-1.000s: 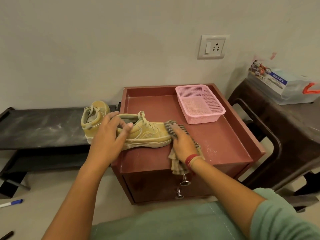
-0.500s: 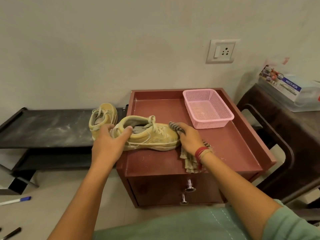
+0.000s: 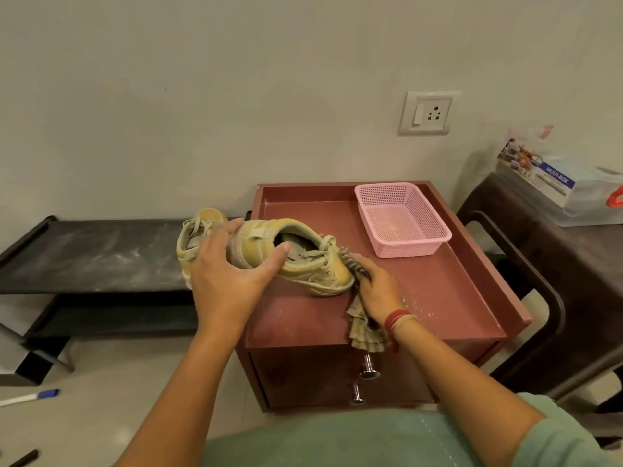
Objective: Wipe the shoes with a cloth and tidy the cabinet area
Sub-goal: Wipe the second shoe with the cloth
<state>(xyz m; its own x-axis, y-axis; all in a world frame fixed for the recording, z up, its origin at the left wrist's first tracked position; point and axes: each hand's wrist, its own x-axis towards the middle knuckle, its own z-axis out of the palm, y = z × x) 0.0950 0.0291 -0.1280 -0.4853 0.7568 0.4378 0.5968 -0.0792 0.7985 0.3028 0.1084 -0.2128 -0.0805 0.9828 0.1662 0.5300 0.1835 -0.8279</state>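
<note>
A dusty yellow shoe (image 3: 313, 264) is tilted up at its heel on the red-brown cabinet (image 3: 438, 298). My left hand (image 3: 229, 274) grips its heel, thumb at the opening. My right hand (image 3: 374, 288) holds a striped cloth (image 3: 364, 332) against the shoe's toe; the cloth hangs over the cabinet's front edge. A second yellow shoe (image 3: 195, 237) stands behind my left hand, at the end of the black rack (image 3: 84, 254), partly hidden.
A pink mesh basket (image 3: 401, 224) sits at the cabinet's back right. Crumbs of dirt lie on the cabinet top by my right wrist. A dark stool (image 3: 546, 264) with a plastic box (image 3: 566, 183) stands right. A blue-capped marker (image 3: 30, 397) lies on the floor.
My left hand has lifted the shoe's heel and tipped it, toe still down on the cabinet. My right hand stays with the cloth at the toe.
</note>
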